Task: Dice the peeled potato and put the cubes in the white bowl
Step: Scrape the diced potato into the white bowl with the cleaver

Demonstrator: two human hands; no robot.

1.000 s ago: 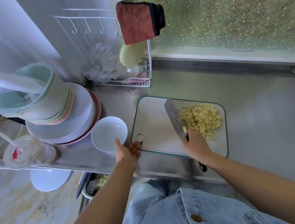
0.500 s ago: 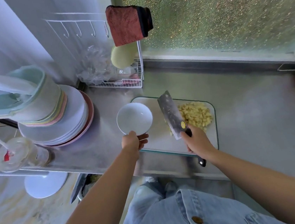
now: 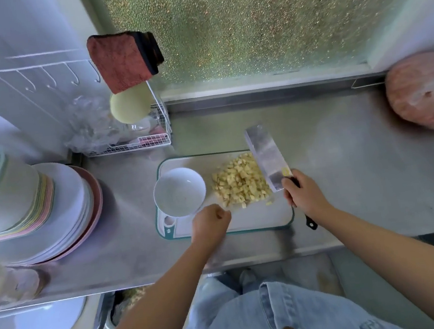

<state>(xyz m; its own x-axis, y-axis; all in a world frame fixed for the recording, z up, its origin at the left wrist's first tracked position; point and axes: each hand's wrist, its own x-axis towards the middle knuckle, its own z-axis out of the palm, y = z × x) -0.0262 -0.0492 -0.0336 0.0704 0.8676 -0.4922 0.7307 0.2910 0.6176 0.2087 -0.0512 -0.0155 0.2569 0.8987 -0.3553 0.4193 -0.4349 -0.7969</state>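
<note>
Here, dicing looks done: my right hand (image 3: pixel 305 197) grips the cleaver (image 3: pixel 265 156) just right of the potato cubes (image 3: pixel 241 186) heaped on the cutting board (image 3: pixel 244 223), left hand (image 3: pixel 211 221) curled, seemingly empty, beside the white bowl (image 3: pixel 179 191); next I must sweep cubes leftward into it.

Steel counter (image 3: pixel 347 176): cutting board (image 3: pixel 257 219), stacked plates (image 3: pixel 74 207).

Head-worn wide-angle camera looks steeply down, close over the counter (image 3: pixel 347 176).
</note>
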